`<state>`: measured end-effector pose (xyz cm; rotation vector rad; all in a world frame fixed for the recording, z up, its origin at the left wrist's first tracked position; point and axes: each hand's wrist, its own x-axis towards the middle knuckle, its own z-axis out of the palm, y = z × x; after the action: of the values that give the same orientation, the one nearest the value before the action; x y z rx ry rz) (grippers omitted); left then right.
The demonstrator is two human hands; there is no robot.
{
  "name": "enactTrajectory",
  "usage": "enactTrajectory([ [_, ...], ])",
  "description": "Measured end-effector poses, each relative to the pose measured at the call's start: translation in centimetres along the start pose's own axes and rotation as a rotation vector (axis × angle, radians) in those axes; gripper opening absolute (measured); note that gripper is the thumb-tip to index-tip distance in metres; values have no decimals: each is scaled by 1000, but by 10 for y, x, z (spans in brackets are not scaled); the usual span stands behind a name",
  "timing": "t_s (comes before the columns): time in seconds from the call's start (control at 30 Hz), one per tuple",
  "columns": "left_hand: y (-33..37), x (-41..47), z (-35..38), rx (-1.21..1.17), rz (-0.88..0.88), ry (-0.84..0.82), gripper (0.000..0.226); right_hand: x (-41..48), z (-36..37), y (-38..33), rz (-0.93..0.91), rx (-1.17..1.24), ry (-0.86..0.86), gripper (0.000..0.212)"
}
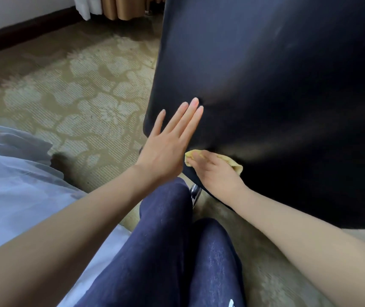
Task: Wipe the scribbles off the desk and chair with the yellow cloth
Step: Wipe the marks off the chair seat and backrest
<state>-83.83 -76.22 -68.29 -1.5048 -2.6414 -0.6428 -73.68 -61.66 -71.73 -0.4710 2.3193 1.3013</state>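
A black chair [265, 85] fills the right and centre of the view, its dark padded surface facing me. My left hand [172, 140] lies flat on its left edge, fingers straight and together, pressing the padding. Just below, my right hand [214, 171] presses the yellow cloth [234, 163] against the lower part of the chair, fingers spread over it; only the cloth's edges show around the hand. No scribbles are visible on the dark surface. The desk is out of view.
Patterned beige carpet [77, 96] covers the floor to the left. My knees in dark blue trousers [166, 240] are in front. White fabric [11, 185] lies at the left. A chrome chair part [196, 192] shows below the seat. Curtains [119, 7] hang at the back.
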Motion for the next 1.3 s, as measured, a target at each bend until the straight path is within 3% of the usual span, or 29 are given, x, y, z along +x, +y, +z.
enactTrajectory([
  [0.2,26,5,6,-28,-59,-42,101,-46,43,-30,-156,99,-25,48],
  [0.37,30,8,3,95,-71,-115,99,-102,70,-21,-73,123,136,48],
  [0.63,27,13,-4,161,-89,-176,98,-158,56,17,209,213,414,34],
  [0.73,23,15,-7,168,-94,-166,96,-158,35,36,262,240,466,39],
  [0.93,11,20,-15,212,-81,-168,95,-112,-4,62,386,213,651,31],
  [1.1,6,25,-23,215,-95,-152,91,-64,-17,58,460,158,545,42],
  [1.23,19,23,-27,110,-149,-36,90,-33,-6,32,332,171,431,35],
  [1.3,29,21,-27,79,-140,21,92,-32,3,13,261,122,290,36],
])
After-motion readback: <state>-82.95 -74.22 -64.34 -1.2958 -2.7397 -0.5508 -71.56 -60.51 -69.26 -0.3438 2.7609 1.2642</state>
